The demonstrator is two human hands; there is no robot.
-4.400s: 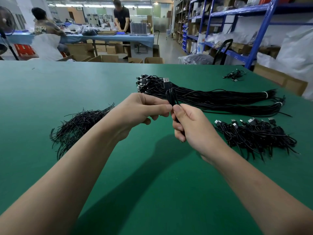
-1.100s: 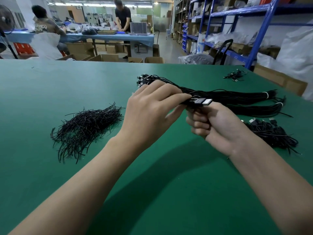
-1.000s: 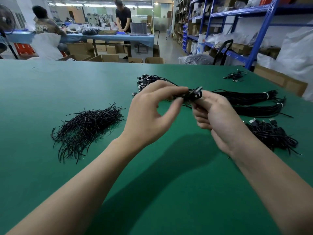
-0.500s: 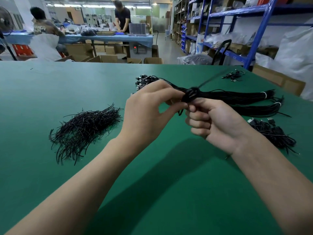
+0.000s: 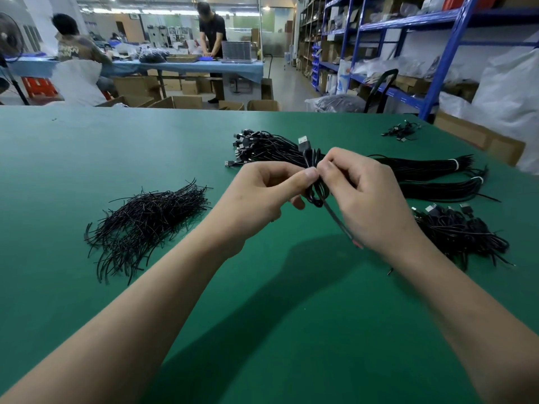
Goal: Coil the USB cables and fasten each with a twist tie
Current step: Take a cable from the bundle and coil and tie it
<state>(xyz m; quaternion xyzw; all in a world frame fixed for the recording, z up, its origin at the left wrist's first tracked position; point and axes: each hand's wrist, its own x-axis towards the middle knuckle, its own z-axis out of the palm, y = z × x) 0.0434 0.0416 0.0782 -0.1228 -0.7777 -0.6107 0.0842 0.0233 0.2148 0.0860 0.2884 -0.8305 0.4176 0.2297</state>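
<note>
Tying step: your left hand (image 5: 256, 196) and right hand (image 5: 373, 199) both pinch the coiled black USB cable (image 5: 312, 158), right of the loose black twist-tie heap (image 5: 145, 220); next, probably tighten the twist.

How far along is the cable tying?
Looks done: a heap of coiled cables at right. In hand: left hand and right hand pinch one coiled cable at its waist; its tie is not discernible. Left: long straight cable bundles behind, twist ties at left.

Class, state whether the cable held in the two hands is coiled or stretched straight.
Coiled: the cable doubles into short loops, pinched in a bundle between the left hand and right hand.
</note>
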